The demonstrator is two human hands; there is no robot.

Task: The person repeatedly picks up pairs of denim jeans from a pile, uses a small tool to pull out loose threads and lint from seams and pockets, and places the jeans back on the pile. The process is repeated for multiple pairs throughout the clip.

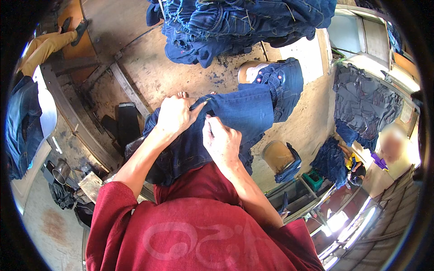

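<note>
Across my lap lies a pair of blue jeans [244, 106], one leg stretched out to the right. My left hand [177, 114] is closed on the jeans, pinching a folded edge between thumb and fingers. Just beside it, my right hand [222, 139] is closed over the cloth, thumb against the bent forefinger. A small dark tip shows at its fingertips, too small to name; the rest of what it holds is hidden. Darker denim [169, 162] lies beneath, over my legs.
A tall heap of jeans [244, 22] with loose threads stands ahead. More jeans [285, 83] lie over a round stool beyond the stretched leg. Another stool [276, 156] stands at right. Dark grey garments [366, 101] are piled farther right. Another person's leg [49, 49] shows far left.
</note>
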